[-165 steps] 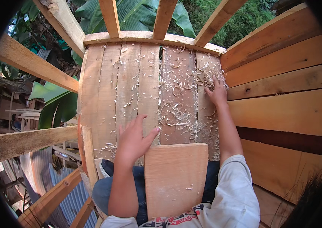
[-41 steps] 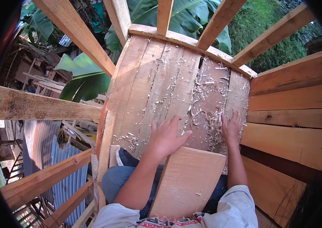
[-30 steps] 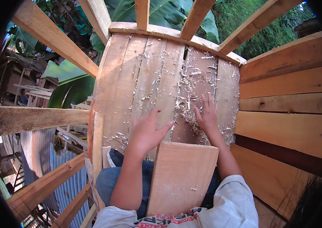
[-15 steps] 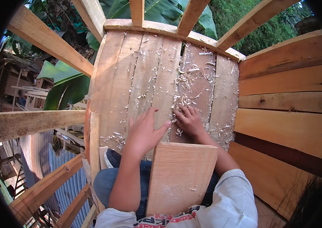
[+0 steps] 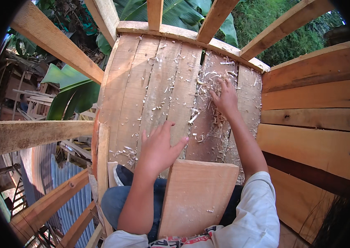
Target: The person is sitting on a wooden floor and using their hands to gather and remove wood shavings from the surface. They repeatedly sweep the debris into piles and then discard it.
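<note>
Room at far left, tight at near and right

A hand could pass low over the left planks of the floor (image 5: 119, 97), beyond the left hand (image 5: 160, 149), with scattered shavings (image 5: 204, 82) the only litter. The right hand (image 5: 226, 99) and its forearm bar the right planks; the plank wall (image 5: 311, 142) closes that side. A thick board (image 5: 201, 198) blocks the near middle. Gaps open between the far uprights (image 5: 154, 15), above the bottom rail (image 5: 175, 31).

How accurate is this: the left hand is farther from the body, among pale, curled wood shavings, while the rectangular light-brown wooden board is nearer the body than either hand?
Not quite: the head view shows the right hand, not the left hand, farther out among the pale wood shavings. The wooden board is indeed nearer than either hand.
</note>
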`<state>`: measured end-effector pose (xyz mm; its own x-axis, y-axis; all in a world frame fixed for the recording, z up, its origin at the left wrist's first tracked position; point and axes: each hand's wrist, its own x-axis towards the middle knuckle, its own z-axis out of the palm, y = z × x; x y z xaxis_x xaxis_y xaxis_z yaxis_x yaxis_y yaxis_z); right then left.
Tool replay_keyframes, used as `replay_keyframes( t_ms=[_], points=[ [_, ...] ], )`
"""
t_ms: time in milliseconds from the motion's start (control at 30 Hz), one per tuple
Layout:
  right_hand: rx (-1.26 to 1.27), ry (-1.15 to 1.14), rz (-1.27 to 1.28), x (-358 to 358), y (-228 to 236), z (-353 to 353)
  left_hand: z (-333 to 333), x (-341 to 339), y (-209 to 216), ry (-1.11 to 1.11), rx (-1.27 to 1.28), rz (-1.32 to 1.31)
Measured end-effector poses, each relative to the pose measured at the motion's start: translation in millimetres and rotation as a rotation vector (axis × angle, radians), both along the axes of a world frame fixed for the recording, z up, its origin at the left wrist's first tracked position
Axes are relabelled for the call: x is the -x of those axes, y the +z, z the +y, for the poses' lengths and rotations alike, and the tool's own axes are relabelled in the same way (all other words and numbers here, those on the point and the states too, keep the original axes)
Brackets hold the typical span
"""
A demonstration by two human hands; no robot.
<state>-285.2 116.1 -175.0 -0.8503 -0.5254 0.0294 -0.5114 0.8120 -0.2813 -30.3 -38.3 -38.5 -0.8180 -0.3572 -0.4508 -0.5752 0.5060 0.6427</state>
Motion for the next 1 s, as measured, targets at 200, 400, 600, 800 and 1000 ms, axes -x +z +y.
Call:
replay_keyframes(
  t_ms=[200, 400, 600, 800, 1000],
  points=[
    [-0.069, 0.201, -0.095, 33, -19, -40, 6, 1, 0, -0.025, 0.015, 0.009],
    [0.228, 0.233, -0.172, 33, 5, -13, -3, 8, -21, 0.082, 0.01, -0.025],
    [-0.055, 0.249, -0.049, -30, -28, 145, -14, 49, -74, -0.02, 0.126, 0.171],
    [-0.099, 0.237, -0.043, -54, -18, 163, -10, 146, -134, -0.699, 0.602, 0.58],
    [-0.109, 0.209, -0.016, -53, -32, 171, -5, 243, -138, -0.755, 0.801, 0.201]
  ],
)
